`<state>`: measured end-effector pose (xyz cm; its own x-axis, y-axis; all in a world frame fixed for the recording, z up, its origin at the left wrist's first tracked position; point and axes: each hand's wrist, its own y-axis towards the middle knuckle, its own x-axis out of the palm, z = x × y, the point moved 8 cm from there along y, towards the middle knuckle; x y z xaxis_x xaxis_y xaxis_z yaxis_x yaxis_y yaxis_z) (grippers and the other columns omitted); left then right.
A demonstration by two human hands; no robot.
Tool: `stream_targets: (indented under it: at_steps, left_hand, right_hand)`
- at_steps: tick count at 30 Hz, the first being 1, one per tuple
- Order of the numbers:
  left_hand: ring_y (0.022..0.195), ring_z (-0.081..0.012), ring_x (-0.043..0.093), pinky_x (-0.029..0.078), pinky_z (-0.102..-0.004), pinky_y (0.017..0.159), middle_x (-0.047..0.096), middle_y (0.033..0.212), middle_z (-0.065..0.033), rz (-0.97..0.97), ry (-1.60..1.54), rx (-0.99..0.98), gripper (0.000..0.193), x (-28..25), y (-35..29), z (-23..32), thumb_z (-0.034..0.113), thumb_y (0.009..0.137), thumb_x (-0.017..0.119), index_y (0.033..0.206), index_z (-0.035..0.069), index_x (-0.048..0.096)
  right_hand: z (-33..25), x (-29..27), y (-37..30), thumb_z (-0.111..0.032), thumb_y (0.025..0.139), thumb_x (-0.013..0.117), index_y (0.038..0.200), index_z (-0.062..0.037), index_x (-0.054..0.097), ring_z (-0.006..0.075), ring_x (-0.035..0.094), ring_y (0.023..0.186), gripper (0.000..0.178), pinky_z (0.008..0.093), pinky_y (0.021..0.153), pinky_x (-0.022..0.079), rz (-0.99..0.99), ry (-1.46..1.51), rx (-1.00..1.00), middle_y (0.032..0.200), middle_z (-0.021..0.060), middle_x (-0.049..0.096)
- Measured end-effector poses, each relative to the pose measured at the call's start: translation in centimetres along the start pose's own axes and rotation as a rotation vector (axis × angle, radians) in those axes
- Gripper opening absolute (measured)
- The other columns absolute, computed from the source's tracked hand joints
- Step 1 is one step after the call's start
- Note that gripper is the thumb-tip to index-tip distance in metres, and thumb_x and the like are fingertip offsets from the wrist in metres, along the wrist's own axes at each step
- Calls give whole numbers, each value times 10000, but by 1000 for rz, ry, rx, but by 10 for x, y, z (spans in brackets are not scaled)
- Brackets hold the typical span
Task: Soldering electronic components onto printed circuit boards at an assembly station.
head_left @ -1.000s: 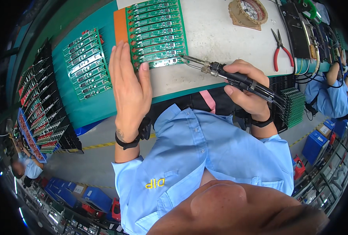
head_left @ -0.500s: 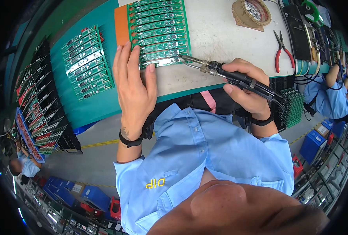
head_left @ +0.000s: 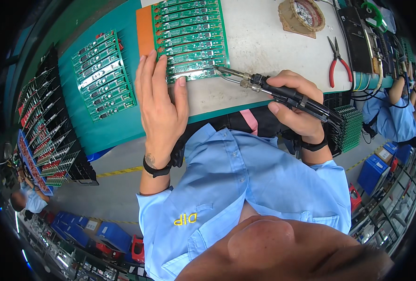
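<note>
My right hand (head_left: 298, 105) is wrapped round a black soldering iron (head_left: 290, 95) with a thin feed tube along its metal front. Its tip meets the lower right part of a green circuit board panel (head_left: 191, 36), made of several long narrow boards. Fingers stretched out, my left hand (head_left: 162, 103) lies flat at the panel's lower left edge, thumb and fingertips touching it. An orange strip (head_left: 145, 30) shows along the panel's left side. Whether solder comes out at the tip is too small to tell.
Left on the green mat lies a second board panel (head_left: 104, 75). Red-handled pliers (head_left: 340, 65) and a round brown container (head_left: 301, 16) lie to the right. Boards fill a black rack (head_left: 62, 131) at far left; a board stack (head_left: 348, 126) stands by my right wrist. Other people work at both sides.
Almost nothing differs. The soldering iron stays at about the same spot on the panel, and my left hand keeps its place.
</note>
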<state>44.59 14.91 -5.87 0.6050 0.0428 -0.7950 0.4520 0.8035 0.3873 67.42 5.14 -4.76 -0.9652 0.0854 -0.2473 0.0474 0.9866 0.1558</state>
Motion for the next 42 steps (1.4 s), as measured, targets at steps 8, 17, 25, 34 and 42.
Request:
stream_targets:
  at_steps: [8,17,25,34,42]
  left_hand:
    - [1342,-453,448,372,-517,1097,500,1409,-249,-5,-2,0,432,0,1,0,143,943,641,1310,-63,545]
    - [1352,-456,441,363,-519,1107,494,1416,-257,-16,1,-4,437,1,0,0,137,940,640,1310,-73,541]
    - [1356,-458,437,358,-519,1112,488,1423,-260,-19,-23,-12,439,1,1,-1,136,942,637,1315,-73,538]
    - [1366,-458,426,350,-523,1116,481,1432,-262,-27,-20,-19,448,2,0,-2,142,942,639,1320,-73,531]
    - [1371,-461,421,337,-529,1123,478,1432,-267,-25,-29,-15,457,2,0,-3,144,937,642,1322,-74,528]
  right_hand:
    - [-1,-6,3,-68,769,764,1103,58,655,186,606,796,374,290,722,468,49,13,-26,887,120,642]
    - [2,-3,12,-24,763,752,1107,17,692,167,646,767,352,272,691,498,46,-21,-60,895,105,690]
    - [0,-3,14,-18,758,753,1104,17,691,174,648,763,353,275,691,500,32,-11,-63,900,112,692]
    - [1,-9,12,-81,780,768,1123,60,646,179,611,804,391,280,719,468,67,16,-34,891,115,639]
    - [3,-6,21,4,758,740,1107,24,684,154,638,767,355,262,694,489,79,-19,-48,897,94,684]
